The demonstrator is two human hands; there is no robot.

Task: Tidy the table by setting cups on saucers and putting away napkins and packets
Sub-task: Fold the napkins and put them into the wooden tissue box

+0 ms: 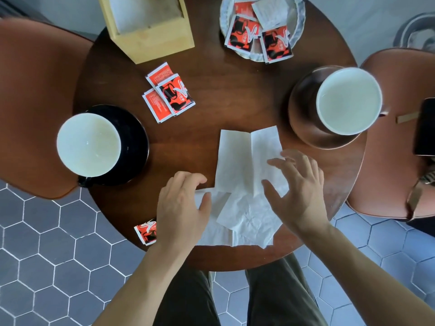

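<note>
While both hands are spread flat with fingers apart, the white napkins (244, 184) are pressed between them at the near edge of the round table (235, 102). The left hand (182, 205) is laid on the napkins' left corner, the right hand (297, 184) on their right side. A red packet (146, 231) is seen just left of the left hand.

Packets' (175, 96) print (red-black) unreadable
</note>
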